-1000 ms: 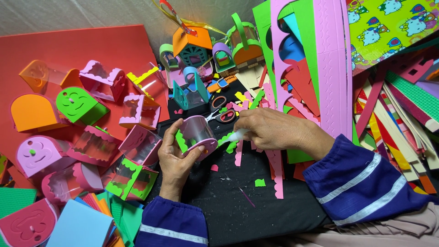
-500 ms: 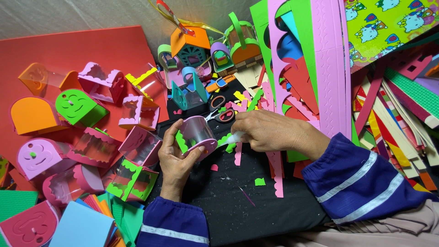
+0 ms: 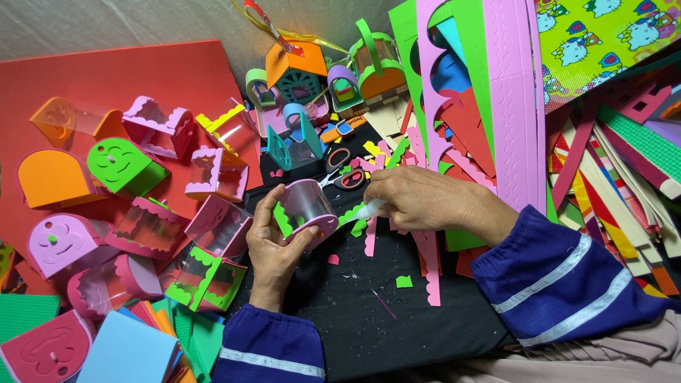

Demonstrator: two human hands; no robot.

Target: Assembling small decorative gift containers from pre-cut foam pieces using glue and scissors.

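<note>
Near the middle of the black mat: a small pink foam box [image 3: 306, 211] with a clear curved window is held up off the mat [image 3: 369, 312].
Left hand [image 3: 273, 245]: grip closed round the box from below and from the left side, thumb on the near pink rim, fingers behind a green scalloped trim [image 3: 282, 220].
Right hand [image 3: 418, 200]: grip pinched shut on a small whitish nozzle-like piece [image 3: 370, 209], whose tip points left; what it is cannot be told for sure.
Key relation: the box lies just to the left of the right hand's tip, its open side turned right, towards that tip; a green scalloped strip [image 3: 352, 215] bridges the gap between them.
Long axis: the box's curved window is seen running from the near left to the far right.
Nearer hand: the left already holds the box; the right is just beside it, not touching.
Around: scissors [image 3: 344, 174] lie just beyond the box; finished foam boxes [image 3: 159, 128] are piled towards the left edge, foam sheets [image 3: 511, 106] towards the right.
</note>
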